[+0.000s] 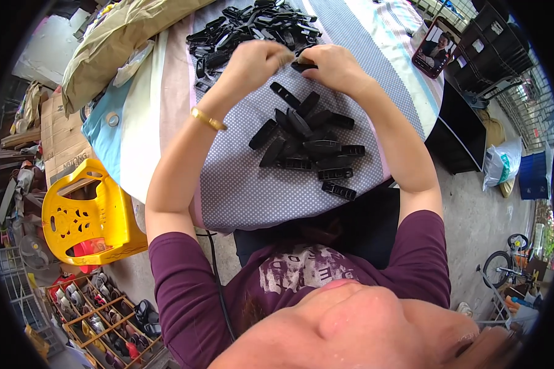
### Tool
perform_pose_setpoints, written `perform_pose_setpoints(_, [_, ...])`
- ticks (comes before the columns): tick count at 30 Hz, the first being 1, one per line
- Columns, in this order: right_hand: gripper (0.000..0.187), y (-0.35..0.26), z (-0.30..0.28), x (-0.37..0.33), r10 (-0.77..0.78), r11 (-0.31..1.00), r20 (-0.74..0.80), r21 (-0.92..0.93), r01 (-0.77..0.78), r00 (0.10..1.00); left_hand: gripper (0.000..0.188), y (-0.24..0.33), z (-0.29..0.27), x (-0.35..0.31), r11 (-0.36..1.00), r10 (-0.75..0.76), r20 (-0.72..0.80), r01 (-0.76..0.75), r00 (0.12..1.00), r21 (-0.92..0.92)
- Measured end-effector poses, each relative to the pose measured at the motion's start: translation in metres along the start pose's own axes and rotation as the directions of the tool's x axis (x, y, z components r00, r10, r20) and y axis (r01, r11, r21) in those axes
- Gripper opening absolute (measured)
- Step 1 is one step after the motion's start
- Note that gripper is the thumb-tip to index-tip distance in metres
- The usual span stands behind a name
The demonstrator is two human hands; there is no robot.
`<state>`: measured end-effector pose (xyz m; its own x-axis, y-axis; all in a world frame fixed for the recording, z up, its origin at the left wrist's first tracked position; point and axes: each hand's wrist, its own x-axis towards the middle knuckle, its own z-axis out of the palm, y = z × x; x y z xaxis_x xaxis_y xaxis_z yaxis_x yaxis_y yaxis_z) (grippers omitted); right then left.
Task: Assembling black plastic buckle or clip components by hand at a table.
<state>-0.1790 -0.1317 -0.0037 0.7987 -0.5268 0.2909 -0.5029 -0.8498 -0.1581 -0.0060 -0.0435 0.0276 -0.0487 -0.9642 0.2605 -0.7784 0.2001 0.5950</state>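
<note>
On the far part of the cloth-covered table (228, 200) lies a big heap of small black plastic pieces (252, 24), long and narrow. A looser pile of larger black pieces (322, 146), some with slots along them, sits between my forearms. My right hand (337, 69) pinches one black plastic piece (303, 66) between thumb and fingers, just this side of the heap. Close beside it, my left hand (258, 63) has its thumb and fingers pressed together, slightly blurred. Whatever those left fingertips hold is too small to make out.
A phone (435, 47) stands propped at the table's right edge, near black crates (489, 49). Brown paper (114, 46) and a tape roll (112, 119) lie at the left. A yellow chair (83, 215) and a shoe rack (101, 323) stand left of me.
</note>
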Motion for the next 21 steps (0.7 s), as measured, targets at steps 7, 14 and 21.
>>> perform_pose_setpoints(7, [0.034, 0.042, -0.031, -0.002, 0.146, 0.762, 0.116, 0.620, -0.187, 0.982, 0.028, -0.006, 0.036, 0.056, 0.957, 0.028, 0.048, -0.041, 0.998, 0.287])
perform_pose_setpoints(14, [0.026, 0.046, -0.009, 0.010, 0.346, 0.268, -0.261, 0.948, 0.171, 0.901, 0.024, -0.008, 0.047, 0.053, 0.983, 0.003, -0.189, -0.038, 0.982, -0.179])
perform_pose_setpoints(21, [0.040, 0.000, 0.000, 0.008, 0.263, 0.524, -0.204, 0.851, 0.037, 0.943, 0.039, -0.016, 0.032, 0.008, 0.445, -0.227, -0.136, -0.021, 0.964, -0.895])
